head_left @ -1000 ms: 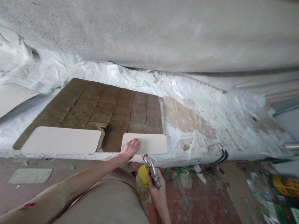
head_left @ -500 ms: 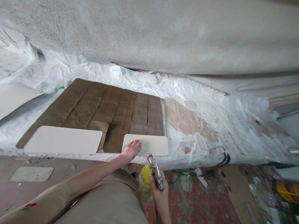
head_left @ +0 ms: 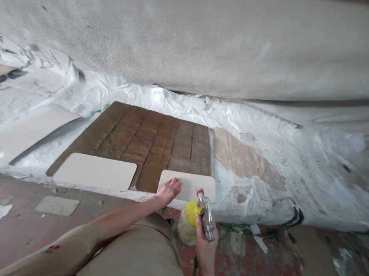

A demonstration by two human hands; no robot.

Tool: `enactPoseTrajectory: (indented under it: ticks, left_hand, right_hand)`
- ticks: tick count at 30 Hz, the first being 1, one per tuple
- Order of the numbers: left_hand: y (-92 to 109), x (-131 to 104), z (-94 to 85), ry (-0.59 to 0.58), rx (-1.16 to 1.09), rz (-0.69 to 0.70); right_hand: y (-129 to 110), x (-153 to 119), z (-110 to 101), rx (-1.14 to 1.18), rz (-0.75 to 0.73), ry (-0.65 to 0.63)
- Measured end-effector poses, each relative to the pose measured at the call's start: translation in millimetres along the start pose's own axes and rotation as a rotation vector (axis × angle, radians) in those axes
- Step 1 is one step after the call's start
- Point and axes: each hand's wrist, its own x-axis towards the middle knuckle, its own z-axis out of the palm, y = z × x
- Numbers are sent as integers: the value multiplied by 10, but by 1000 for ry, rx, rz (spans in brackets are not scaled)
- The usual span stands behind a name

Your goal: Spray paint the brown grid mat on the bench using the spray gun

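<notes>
Right fingers (head_left: 199, 225) clasp spray gun (head_left: 207, 218), now overlapping panel (head_left: 190, 183); left fingers (head_left: 175, 185) curled, grip unclear

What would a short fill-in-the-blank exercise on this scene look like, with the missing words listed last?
1. The person's ____ hand holds a metal spray gun.
2. The other hand is at the ____ end of a pale board.
3. The rounded container beside the gun has a top coloured ____.
4. The ridged strips behind the board are coloured ____.

Missing words: right; left; yellow; brown.
</notes>
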Motion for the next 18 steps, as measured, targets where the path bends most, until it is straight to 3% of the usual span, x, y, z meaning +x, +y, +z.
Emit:
enactPoseTrajectory:
  ticks: [12, 18]
  left_hand:
    - [16, -41, 118, -24, 71, 10]
    - [11, -47, 75, -33, 30, 22]
  right_hand:
    - [-52, 267, 118, -23, -104, -53]
    - [-102, 364, 150, -14, -117, -117]
